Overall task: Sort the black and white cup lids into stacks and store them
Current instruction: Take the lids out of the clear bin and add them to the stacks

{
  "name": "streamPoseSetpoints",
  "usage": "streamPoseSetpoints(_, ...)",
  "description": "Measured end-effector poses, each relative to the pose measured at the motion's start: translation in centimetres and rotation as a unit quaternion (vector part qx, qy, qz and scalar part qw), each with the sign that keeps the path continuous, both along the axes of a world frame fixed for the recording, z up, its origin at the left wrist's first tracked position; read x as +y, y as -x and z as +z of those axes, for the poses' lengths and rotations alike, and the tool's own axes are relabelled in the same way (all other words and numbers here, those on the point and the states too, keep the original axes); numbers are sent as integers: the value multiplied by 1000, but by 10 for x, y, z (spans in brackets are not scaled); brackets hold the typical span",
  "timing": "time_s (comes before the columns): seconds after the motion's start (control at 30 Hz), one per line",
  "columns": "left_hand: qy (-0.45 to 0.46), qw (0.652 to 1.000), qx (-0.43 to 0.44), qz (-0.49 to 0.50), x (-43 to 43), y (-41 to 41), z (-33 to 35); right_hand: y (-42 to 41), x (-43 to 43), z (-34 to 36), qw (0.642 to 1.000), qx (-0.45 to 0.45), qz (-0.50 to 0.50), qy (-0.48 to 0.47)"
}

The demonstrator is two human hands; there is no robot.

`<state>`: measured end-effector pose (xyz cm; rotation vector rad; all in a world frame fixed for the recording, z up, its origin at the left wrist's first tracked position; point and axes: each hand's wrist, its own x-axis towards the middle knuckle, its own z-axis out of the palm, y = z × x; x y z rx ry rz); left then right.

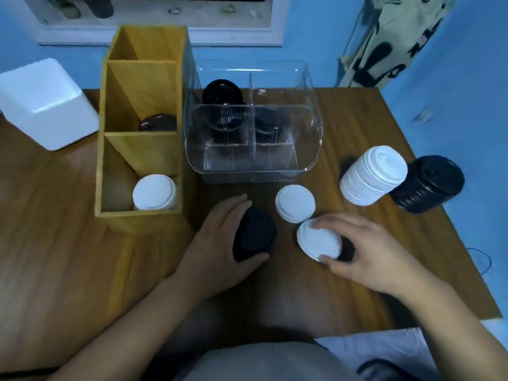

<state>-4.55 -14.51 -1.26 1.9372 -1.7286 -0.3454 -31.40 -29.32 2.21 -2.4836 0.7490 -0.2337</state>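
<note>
My left hand [217, 243] grips a short stack of black lids [254, 233] on the wooden table. My right hand [365, 251] pinches a white lid [319, 240] by its rim, tilted over a black lid [347, 250] that is mostly hidden under it. A loose white lid [295, 203] lies just behind. At the right stand a tall stack of white lids [372, 176] and a tall stack of black lids [427, 184], side by side. The wooden organiser [110, 171] holds white lids [154, 192] in its front compartment and a dark lid [156, 122] in the middle one.
A clear plastic divided bin [310, 158] stands behind the hands with black lids [222, 92] in its back left section. A white box [46, 105] sits at the far left. The table's right edge [445, 229] runs close to the tall stacks.
</note>
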Motion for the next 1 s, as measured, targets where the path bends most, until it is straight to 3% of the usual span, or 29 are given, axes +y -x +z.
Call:
streamPoseSetpoints(0.17,-27,997,-66,-16,-32,15,19,13,9,-24,1000,-28,-1,11)
streamPoseSetpoints(0.3,-57,992,-99,-46,-60,28,26,18,11,-24,993,-70,-90,18)
streamPoseSetpoints(0.43,-56,992,-99,-45,-80,36,31,9,14,-26,987,-20,-151,44)
streamPoseSetpoints(0.67,-86,986,-136,-51,-96,42,23,20,12,-32,999,-6,-46,-29)
streamPoseSetpoints(0.77,-96,984,-140,-54,-94,40,20,24,13,-30,997,-45,-51,-36)
streamPoseSetpoints(0.93,-92,986,-129,-61,-93,39,19,17,14,-40,994,-20,-103,17)
streamPoseSetpoints(1.0,-93,986,-125,-61,-94,39,18,21,12,-39,997,-32,-73,3)
